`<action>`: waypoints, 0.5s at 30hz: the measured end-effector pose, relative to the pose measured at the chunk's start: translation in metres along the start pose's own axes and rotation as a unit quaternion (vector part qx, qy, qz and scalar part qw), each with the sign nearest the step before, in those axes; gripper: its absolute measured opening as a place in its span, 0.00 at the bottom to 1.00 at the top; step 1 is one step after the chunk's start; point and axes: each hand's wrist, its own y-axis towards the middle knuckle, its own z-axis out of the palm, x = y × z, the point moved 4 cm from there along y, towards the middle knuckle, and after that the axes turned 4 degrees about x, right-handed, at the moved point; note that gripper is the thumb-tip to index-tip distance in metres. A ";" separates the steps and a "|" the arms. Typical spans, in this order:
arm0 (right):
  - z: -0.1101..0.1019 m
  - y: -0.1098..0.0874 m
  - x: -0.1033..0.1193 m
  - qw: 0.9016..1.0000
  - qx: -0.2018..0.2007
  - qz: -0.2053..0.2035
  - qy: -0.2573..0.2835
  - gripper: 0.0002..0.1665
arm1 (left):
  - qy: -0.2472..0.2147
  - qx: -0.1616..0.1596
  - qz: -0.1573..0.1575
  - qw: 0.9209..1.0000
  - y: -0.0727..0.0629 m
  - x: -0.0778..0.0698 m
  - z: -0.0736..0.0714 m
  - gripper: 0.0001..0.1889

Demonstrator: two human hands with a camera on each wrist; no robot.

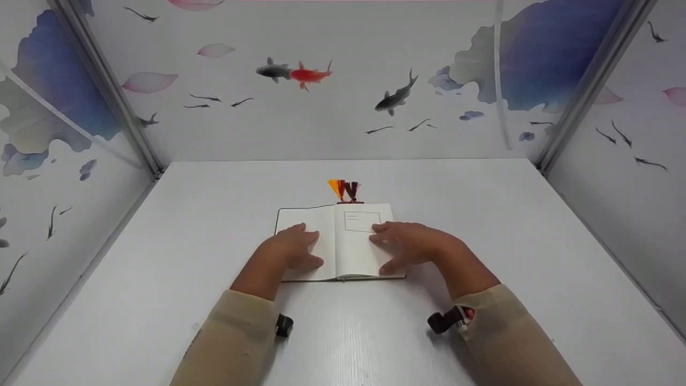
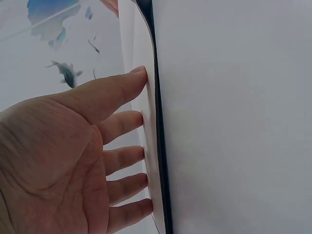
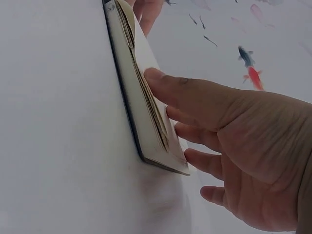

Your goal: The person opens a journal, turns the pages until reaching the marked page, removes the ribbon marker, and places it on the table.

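Observation:
An opened notebook (image 1: pixel 353 257) with cream pages and a dark cover lies on the white table. Its right page bears a small printed rectangle. Across the left page rests my left hand (image 1: pixel 292 249), with thumb and fingertips against the paper in the left wrist view. My right hand (image 1: pixel 410 246) rests on the right page, its thumb near the lower corner and its fingers spread. In the right wrist view the thick stack of page edges (image 3: pixel 144 92) shows beside the right thumb. A bunch of yellow, red and dark tassels (image 1: pixel 344 189) sticks out past the notebook's top edge.
The white tabletop (image 1: pixel 343 343) reaches back to a wall panel (image 1: pixel 343 123) printed with fish and petals. Similar panels stand left and right, with metal posts (image 1: pixel 595 80) at the corners. Beige sleeves (image 1: pixel 230 343) cover both forearms, and a dark wrist device (image 1: pixel 445 321) shows at the right cuff.

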 end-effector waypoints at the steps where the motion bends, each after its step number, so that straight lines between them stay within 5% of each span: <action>1: 0.000 -0.001 0.000 1.000 0.001 -0.002 -0.002 0.52 | -0.003 0.000 -0.001 1.000 0.000 0.000 0.000 0.41; 7: 0.001 -0.003 0.003 1.000 0.013 -0.017 -0.021 0.60 | -0.003 0.003 -0.001 1.000 0.001 0.001 0.000 0.41; 15: -0.001 -0.006 0.000 1.000 0.024 -0.001 0.003 0.57 | -0.008 0.010 -0.001 1.000 0.001 0.001 0.000 0.41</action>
